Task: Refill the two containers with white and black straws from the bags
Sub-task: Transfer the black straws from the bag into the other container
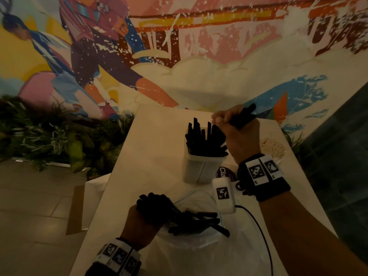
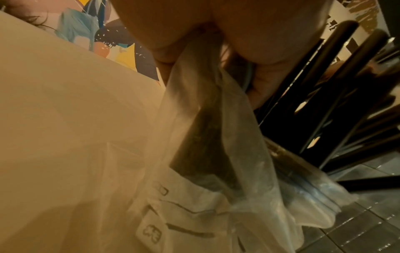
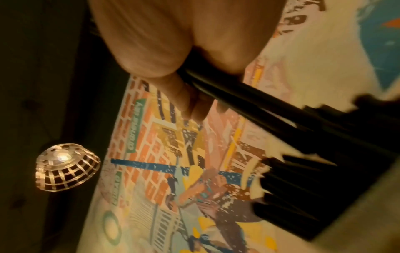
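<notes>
A clear plastic container (image 1: 201, 168) stands mid-table, crammed with upright black straws (image 1: 207, 140). Just above its right rim my right hand (image 1: 237, 130) grips a small bundle of black straws (image 1: 244, 116); the right wrist view shows the fingers (image 3: 151, 56) curled round that bundle (image 3: 238, 97), with the container's straws (image 3: 307, 188) below. Near the table's front my left hand (image 1: 143, 222) grips the mouth of a clear plastic bag (image 1: 199, 248), from which more black straws (image 1: 199, 222) stick out. In the left wrist view the fingers (image 2: 173, 51) bunch the bag's film (image 2: 205, 111) beside those straws (image 2: 337, 82).
The white table (image 1: 139, 156) is narrow, with plants (image 1: 49, 132) off its left edge and a painted wall behind. A purple-labelled item (image 1: 224, 172) and a beige crumbly patch (image 1: 273, 149) lie right of the container. A black cable (image 1: 258, 234) crosses the bag.
</notes>
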A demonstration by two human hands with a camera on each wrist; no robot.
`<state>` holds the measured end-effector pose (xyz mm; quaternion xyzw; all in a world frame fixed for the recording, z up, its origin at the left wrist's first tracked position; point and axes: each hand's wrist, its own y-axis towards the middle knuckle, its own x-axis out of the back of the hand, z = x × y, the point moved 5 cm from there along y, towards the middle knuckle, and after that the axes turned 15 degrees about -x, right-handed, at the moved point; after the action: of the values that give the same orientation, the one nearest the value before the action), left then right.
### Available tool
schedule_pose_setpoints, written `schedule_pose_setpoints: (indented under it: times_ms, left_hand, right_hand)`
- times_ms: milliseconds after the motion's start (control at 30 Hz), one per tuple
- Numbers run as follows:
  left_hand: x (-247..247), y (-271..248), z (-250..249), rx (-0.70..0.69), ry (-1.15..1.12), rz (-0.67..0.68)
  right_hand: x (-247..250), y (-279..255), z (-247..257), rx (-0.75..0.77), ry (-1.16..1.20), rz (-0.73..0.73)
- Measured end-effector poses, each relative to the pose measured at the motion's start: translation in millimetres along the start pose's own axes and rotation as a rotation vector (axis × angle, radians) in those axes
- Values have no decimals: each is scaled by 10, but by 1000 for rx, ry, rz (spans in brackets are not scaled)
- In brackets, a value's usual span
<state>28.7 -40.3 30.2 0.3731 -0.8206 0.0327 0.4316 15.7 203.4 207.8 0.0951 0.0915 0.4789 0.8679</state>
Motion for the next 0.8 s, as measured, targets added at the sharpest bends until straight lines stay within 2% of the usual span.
schedule_pose_setpoints:
  times_ms: [33, 67, 133, 200, 267, 333, 367, 400, 433, 467, 533, 567, 600, 633, 667, 700, 733, 767, 800]
  left_hand:
    - [-1, 25, -11, -28, 99, -6]
    - [-31, 35, 15, -113, 148, 1]
    - [70, 62, -53, -116, 126, -133]
    - [-2, 21, -28, -128, 57, -101]
    - [-72, 3, 69, -152, 105, -93]
    - [-165, -6, 144, -191, 203, -20]
    - [-130, -14, 122, -131, 169, -31]
    - [-91, -10, 74, -87, 42, -67]
    - [-72, -28, 39, -94, 84, 25]
    - [-62, -42, 70, -172, 165, -17]
    - [-25, -14, 31, -168, 157, -141]
    - [-43, -17, 36, -127, 80, -108]
    - [-120, -17, 65, 9, -117, 26]
    - [-115, -21, 109, 20, -127, 8]
    - [-67, -14, 164, 31, -158, -79]
    - [-143, -29, 143, 3, -158, -21]
    - [-130, -33, 122, 49, -266, -36]
    - [-106, -37, 160, 60, -228, -49]
    - [-27, -67, 80, 151, -322, -36]
  right_hand:
    - [14, -26, -64, -23, -53, -30]
    - [28, -27, -102, -23, -78, -53]
    - [39, -7, -37, 7, -22, -87]
    - [64, 7, 75, 75, 64, -85]
    - [48, -11, 149, 120, 97, -49]
    - [31, -11, 23, 50, 61, -49]
    - [27, -17, -81, -25, 20, -68]
    - [56, -15, -208, -89, -46, -103]
    - [87, -19, -322, -149, -158, -146]
    - [118, -17, -444, -189, -305, -163]
    - [159, -41, -556, -232, -565, -187]
    - [178, -54, -553, -216, -664, -223]
    - [214, -25, -588, -201, -761, -241]
    - [214, 5, -606, -236, -884, -225]
    - [227, 47, -665, -291, -1039, -182]
    - [219, 59, -695, -358, -1186, -128]
    - [234, 92, -739, -385, -1268, -96]
    - [222, 100, -711, -381, -1276, -91]
    - [224, 129, -680, -313, -1250, -117]
